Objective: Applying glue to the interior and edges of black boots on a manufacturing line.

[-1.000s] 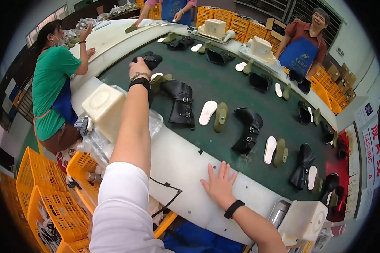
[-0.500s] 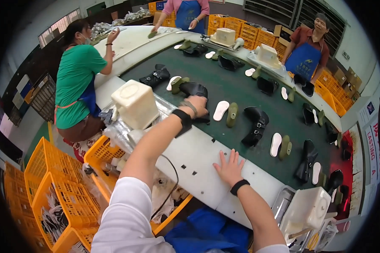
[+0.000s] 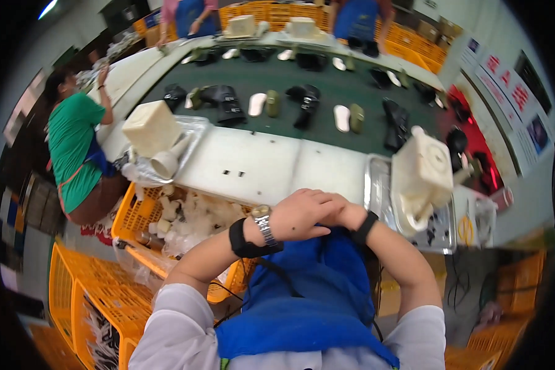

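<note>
In front of my blue apron (image 3: 308,277), my left hand (image 3: 302,214) lies over my right hand (image 3: 346,214), its fingers closed across it. The right hand's fingers are mostly hidden underneath. Both hands are off the white ledge (image 3: 259,163). Beyond it, on the green belt (image 3: 240,77), stands a black buckled boot (image 3: 225,102), with a white insole (image 3: 257,103) and an olive-green sole-shaped piece (image 3: 272,103) beside it. Another black boot (image 3: 305,103) is to the right, followed by a second insole (image 3: 341,118) and olive piece (image 3: 356,118).
A cream container (image 3: 149,129) sits on a foil-lined tray at left; another cream container (image 3: 420,176) stands on a metal tray at right. Yellow crates (image 3: 98,277) are at lower left. A co-worker in green (image 3: 80,135) sits at left; others stand across the belt.
My left hand has left the black boot and my right hand has lifted off the white ledge. Both have drawn back to my apron and come together. The view has shifted too.
</note>
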A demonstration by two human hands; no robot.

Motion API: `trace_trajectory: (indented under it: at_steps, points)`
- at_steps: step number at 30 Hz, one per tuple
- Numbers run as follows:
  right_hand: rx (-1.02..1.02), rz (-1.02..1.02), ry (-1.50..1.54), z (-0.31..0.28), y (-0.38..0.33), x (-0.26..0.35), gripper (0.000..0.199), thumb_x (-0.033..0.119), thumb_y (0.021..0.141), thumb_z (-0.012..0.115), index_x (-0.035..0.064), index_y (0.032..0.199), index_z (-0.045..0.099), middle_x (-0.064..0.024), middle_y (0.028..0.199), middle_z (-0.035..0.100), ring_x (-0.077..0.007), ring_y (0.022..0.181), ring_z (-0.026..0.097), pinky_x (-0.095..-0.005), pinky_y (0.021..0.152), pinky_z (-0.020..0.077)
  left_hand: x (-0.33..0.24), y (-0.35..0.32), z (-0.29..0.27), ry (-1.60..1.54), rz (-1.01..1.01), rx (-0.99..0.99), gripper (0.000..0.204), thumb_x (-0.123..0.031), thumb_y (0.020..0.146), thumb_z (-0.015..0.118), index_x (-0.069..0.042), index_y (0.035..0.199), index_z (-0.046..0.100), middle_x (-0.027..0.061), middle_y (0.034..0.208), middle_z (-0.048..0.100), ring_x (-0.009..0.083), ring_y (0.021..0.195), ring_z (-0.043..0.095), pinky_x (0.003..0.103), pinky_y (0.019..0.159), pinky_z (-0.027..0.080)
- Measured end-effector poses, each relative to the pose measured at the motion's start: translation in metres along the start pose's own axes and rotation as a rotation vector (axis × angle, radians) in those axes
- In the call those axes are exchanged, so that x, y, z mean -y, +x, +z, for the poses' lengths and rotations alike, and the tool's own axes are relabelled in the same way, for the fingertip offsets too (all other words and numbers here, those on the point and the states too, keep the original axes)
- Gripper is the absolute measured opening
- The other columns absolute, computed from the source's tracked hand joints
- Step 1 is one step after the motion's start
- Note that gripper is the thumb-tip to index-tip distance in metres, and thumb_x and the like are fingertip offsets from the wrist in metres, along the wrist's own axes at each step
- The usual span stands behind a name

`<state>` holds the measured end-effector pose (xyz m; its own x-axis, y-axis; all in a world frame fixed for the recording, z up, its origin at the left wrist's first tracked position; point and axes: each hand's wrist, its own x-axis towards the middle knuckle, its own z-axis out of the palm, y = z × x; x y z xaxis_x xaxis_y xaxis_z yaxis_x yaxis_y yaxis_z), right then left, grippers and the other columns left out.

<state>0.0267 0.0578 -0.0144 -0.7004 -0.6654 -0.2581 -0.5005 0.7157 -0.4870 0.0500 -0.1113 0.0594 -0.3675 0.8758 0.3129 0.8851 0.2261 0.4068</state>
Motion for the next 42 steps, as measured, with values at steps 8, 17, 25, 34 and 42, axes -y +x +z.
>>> trace_trajectory:
  at_steps: [8,17,25,34,42]
  points:
    - [-0.182,0.555,0.733,0.193,-0.259,-0.003,0.04,0.028,0.087,0.054,0.0045,0.119,0.051,-0.0128,0.106,0.06,-0.0242,0.097,0.058,-0.0317,0.086,0.0439,0.042,-0.048,0.173,0.023,-0.271,0.623,0.059,-0.042,0.075,0.062,-0.01,0.122,0.048,0.0158,0.124,0.047,0.0346,0.115,0.043,0.041,0.097,0.035]
    - [-0.436,1.047,1.589,0.34,-0.306,-0.037,0.053,0.046,0.089,0.044,0.0022,0.118,0.049,-0.0071,0.107,0.058,-0.0142,0.088,0.055,-0.0297,0.075,0.0449,0.13,-0.067,0.225,-0.411,-0.819,0.049,0.061,-0.044,0.084,0.049,0.003,0.122,0.045,0.0238,0.119,0.05,0.036,0.114,0.045,0.036,0.097,0.035]
    - [-0.413,0.657,1.187,0.267,-0.244,-0.057,0.027,0.028,0.088,0.046,0.006,0.078,0.059,-0.0003,0.064,0.053,-0.0115,0.059,0.047,-0.028,0.052,0.0388,0.136,-0.128,0.216,-0.108,-0.992,0.055,0.039,-0.035,0.085,0.05,0.001,0.1,0.053,0.0252,0.095,0.058,0.0397,0.091,0.055,0.044,0.077,0.045]
    - [-0.611,0.78,0.335,0.21,-0.178,-0.065,0.035,0.035,0.077,0.06,0.0056,0.096,0.063,-0.0157,0.084,0.064,-0.0301,0.079,0.062,-0.0363,0.071,0.0489,0.099,-0.117,0.219,0.118,-1.049,-0.036,0.02,-0.024,0.08,0.052,-0.009,0.092,0.059,0.02,0.082,0.062,0.0375,0.077,0.06,0.047,0.07,0.048]
    - [-1.206,1.142,0.333,0.248,-0.217,-0.158,0.02,0.014,0.072,0.061,-0.0005,0.086,0.062,-0.0181,0.081,0.064,-0.0345,0.075,0.061,-0.0383,0.069,0.0488,0.131,-0.12,0.204,0.16,-1.039,-0.256,0.017,-0.019,0.078,0.053,-0.009,0.09,0.06,0.02,0.076,0.062,0.0378,0.074,0.06,0.045,0.068,0.049]
